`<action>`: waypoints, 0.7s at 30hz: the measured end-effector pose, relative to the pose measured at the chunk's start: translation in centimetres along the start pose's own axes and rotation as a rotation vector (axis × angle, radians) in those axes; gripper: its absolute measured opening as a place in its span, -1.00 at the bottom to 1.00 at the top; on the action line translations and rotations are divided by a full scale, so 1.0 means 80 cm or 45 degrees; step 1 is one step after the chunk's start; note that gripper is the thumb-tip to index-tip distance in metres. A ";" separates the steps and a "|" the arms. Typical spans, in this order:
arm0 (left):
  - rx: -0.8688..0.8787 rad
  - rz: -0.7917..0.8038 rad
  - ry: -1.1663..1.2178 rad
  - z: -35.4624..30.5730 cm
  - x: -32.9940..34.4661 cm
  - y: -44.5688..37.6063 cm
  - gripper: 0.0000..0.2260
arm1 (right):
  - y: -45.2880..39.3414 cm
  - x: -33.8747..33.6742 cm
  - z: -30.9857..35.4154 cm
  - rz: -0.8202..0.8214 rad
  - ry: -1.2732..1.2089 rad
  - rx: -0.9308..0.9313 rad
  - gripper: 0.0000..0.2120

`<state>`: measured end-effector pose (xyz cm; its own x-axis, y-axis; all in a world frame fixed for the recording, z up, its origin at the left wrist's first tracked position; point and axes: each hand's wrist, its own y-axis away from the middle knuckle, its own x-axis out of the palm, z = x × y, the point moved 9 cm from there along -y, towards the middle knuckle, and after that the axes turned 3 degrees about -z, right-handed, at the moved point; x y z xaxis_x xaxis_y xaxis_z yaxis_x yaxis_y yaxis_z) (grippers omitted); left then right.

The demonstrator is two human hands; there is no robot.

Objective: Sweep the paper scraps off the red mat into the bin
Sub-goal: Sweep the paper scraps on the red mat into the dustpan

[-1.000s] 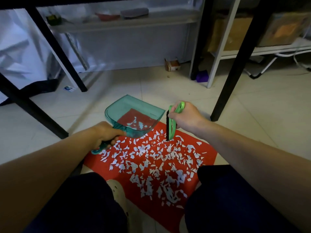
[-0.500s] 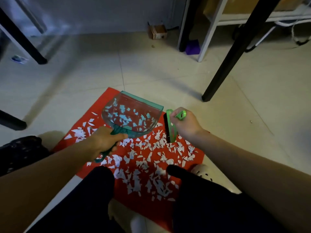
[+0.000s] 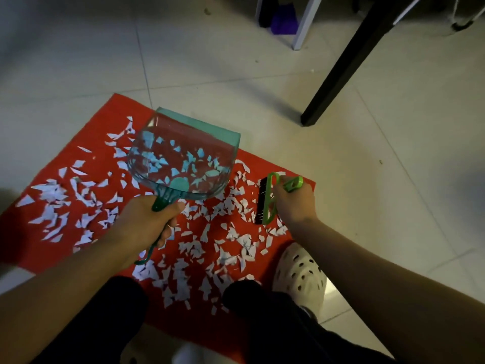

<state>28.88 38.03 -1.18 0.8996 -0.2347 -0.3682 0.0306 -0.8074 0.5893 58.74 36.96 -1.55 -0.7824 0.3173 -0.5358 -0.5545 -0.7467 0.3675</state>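
Note:
A red mat lies on the tiled floor, strewn with several white paper scraps. My left hand grips the handle of a see-through teal dustpan, which is held tilted above the mat's far part; scraps show through its bottom. My right hand holds a small green hand brush with black bristles, at the mat's right edge among the scraps. No bin is in view.
A black table leg stands on the floor beyond the mat at the right, a white leg and a purple object farther back. My knees and a white perforated shoe rest on the mat's near side.
The view has tilted down and closer to the mat. My right hand with the brush has moved right and nearer, away from the dustpan. More of the mat's left side shows.

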 end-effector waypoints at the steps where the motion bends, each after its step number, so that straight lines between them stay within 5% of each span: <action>1: 0.011 0.000 0.008 0.001 0.005 -0.003 -0.66 | -0.002 -0.003 -0.007 -0.040 -0.013 0.008 -0.67; 9: 0.078 0.041 -0.019 0.002 0.054 -0.030 -0.66 | -0.017 -0.029 -0.069 -0.270 -0.113 0.061 -0.76; 18: 0.123 0.048 -0.114 0.009 0.058 -0.022 -0.60 | -0.030 -0.063 -0.103 -0.454 0.001 0.103 -0.58; 21: 0.108 0.073 -0.126 0.012 0.062 -0.022 -0.60 | -0.036 -0.072 -0.110 -0.482 0.021 0.133 -0.76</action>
<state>32.83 37.75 -4.72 0.8515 -0.3303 -0.4072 -0.0604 -0.8332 0.5497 67.36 32.12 -6.19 -0.5128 0.5489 -0.6601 -0.8296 -0.5149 0.2162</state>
